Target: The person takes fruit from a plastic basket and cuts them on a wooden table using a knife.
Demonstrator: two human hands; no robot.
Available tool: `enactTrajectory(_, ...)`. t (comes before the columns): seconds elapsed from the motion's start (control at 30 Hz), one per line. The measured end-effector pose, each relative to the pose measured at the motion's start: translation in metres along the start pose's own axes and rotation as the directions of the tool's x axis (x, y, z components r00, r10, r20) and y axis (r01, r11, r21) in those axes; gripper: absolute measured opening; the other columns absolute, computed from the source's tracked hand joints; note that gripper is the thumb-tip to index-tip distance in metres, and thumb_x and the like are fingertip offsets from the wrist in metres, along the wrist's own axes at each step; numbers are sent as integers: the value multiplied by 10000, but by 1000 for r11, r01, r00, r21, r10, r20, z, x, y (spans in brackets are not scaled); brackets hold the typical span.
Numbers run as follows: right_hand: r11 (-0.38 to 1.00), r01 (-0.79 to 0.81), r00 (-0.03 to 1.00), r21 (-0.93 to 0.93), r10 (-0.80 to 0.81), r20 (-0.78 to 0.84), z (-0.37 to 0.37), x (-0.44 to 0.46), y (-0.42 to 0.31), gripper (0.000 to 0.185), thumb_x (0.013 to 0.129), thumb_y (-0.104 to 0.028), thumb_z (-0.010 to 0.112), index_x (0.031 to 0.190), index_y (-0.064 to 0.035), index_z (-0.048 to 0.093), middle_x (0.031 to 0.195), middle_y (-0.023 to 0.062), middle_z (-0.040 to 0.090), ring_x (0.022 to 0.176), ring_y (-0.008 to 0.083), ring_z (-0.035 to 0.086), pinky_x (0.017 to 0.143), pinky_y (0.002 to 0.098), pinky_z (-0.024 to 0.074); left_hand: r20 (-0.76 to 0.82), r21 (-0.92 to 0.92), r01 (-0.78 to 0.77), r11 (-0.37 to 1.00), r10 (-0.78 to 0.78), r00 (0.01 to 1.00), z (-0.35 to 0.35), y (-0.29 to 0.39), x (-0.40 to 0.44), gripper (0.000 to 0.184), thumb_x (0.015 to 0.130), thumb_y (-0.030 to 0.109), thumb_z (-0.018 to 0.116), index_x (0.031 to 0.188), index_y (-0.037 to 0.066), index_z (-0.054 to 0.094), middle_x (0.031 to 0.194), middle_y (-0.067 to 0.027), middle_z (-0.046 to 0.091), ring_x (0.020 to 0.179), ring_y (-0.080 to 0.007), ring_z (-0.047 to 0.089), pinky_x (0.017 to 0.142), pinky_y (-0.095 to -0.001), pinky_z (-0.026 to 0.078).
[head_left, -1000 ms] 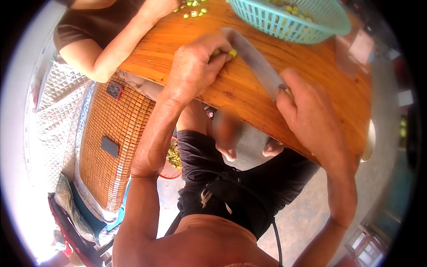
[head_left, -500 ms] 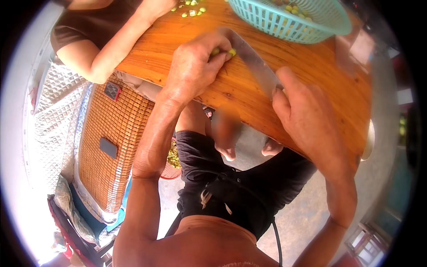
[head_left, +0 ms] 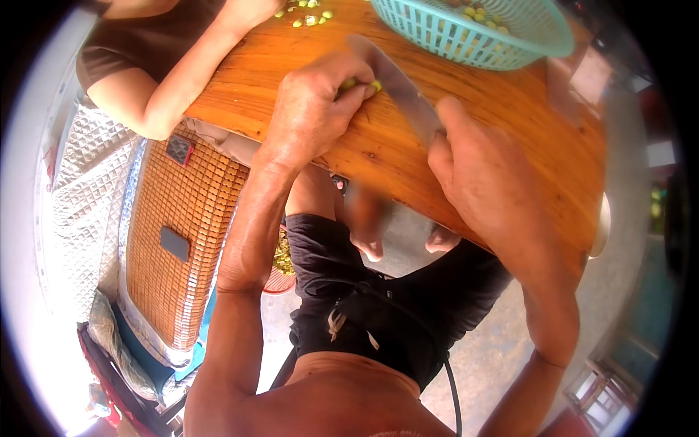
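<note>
My right hand (head_left: 484, 171) is wrapped round the handle end of a knife (head_left: 404, 91), whose long, wide blade slants up and left over the wooden table (head_left: 539, 116). Its far end lies close to the fingers of my left hand (head_left: 309, 98). That hand is closed in a pinch on a small yellow-green fruit (head_left: 376, 85), which pokes out beside the thumb near the blade. More yellow-green shows between its fingers, partly hidden. I cannot tell whether the blade touches the fruit.
A turquoise plastic basket (head_left: 466, 51) with similar fruit stands at the table's far side. Several pieces (head_left: 312, 20) lie near another person's arm (head_left: 189, 80) at upper left. A bamboo-mat seat (head_left: 196, 197) and a basket of greenish bits (head_left: 282, 255) sit below left.
My right hand and the knife have moved left and slightly up. My left hand, still pinching the fruit, has shifted a little left.
</note>
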State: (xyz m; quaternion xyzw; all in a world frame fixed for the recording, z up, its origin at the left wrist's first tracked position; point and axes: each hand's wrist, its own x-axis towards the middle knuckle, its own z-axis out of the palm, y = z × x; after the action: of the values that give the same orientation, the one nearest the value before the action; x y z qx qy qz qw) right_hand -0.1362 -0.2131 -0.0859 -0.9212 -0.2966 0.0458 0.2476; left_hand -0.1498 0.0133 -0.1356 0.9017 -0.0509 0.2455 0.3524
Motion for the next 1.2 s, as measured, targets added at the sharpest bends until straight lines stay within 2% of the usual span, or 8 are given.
enactTrajectory(0.27, 985, 88, 994, -148, -97, -54, 10, 6, -4, 156, 955, -131, 622, 1005, -15, 531, 760, 266, 689, 782, 463, 698, 696, 555, 545, -6, -4, -30, 1000, 30, 1000, 1, -3, 0, 101, 862, 75, 749, 958, 71, 717, 898, -134, 703, 829, -335, 698, 749, -393, 560)
enactTrajectory(0.37, 999, 21, 999, -35, -22, -26, 10, 9, -9, 122, 974, -122, 556, 1013, -30, 484, 815, 326, 638, 818, 562, 589, 737, 655, 415, -9, -6, -47, 999, 47, 999, 2, -4, 0, 102, 862, 69, 742, 960, 69, 713, 906, -136, 703, 840, -343, 696, 753, -399, 560)
enactTrajectory(0.73, 999, 2, 998, -34, -4, -56, 19, 22, -13, 128, 974, -116, 545, 1022, -9, 492, 852, 322, 653, 862, 553, 604, 765, 642, 435, -10, -6, -69, 998, 69, 998, 0, -3, 0, 100, 861, 66, 738, 954, 61, 700, 895, -150, 695, 831, -359, 694, 738, -413, 559)
enactTrajectory(0.8, 999, 30, 995, -42, -34, -94, 21, 27, -12, 128, 974, -114, 543, 1021, -6, 494, 856, 320, 656, 866, 551, 608, 769, 639, 441, 23, 13, -49, 999, 49, 999, -1, -6, -1, 129, 888, 71, 776, 1006, 46, 731, 892, -79, 718, 762, -176, 661, 727, -313, 547)
enactTrajectory(0.83, 999, 45, 995, -28, -48, -92, 20, 27, -13, 129, 971, -111, 541, 1018, -1, 494, 852, 322, 656, 869, 551, 610, 773, 638, 444, 22, 13, -50, 999, 50, 998, -1, -6, -1, 129, 888, 71, 776, 1006, 46, 731, 892, -79, 718, 762, -176, 661, 727, -313, 547)
enactTrajectory(0.93, 998, 55, 994, -10, -55, -91, 20, 31, -15, 131, 966, -106, 540, 1013, 9, 498, 844, 326, 654, 871, 550, 613, 781, 638, 449, 16, 20, -61, 998, 61, 998, -1, -4, 0, 119, 893, 69, 769, 1004, 46, 732, 904, -87, 728, 781, -182, 682, 743, -314, 555)
enactTrajectory(1.0, 999, 46, 995, -8, -46, -93, 20, 32, -17, 133, 964, -104, 540, 1012, 14, 501, 840, 328, 653, 871, 548, 615, 784, 638, 451, 1, -25, -48, 999, 48, 999, -2, -2, 0, 96, 869, 74, 743, 954, 63, 700, 911, -154, 703, 839, -369, 697, 736, -410, 561)
enactTrajectory(1.2, 999, 41, 994, 7, -40, -101, 22, 32, -18, 135, 959, -102, 547, 1017, 17, 519, 850, 334, 649, 877, 548, 618, 787, 629, 463, -9, -24, -59, 998, 59, 998, 0, -2, -1, 87, 878, 79, 737, 957, 68, 704, 922, -148, 709, 866, -372, 699, 744, -416, 562)
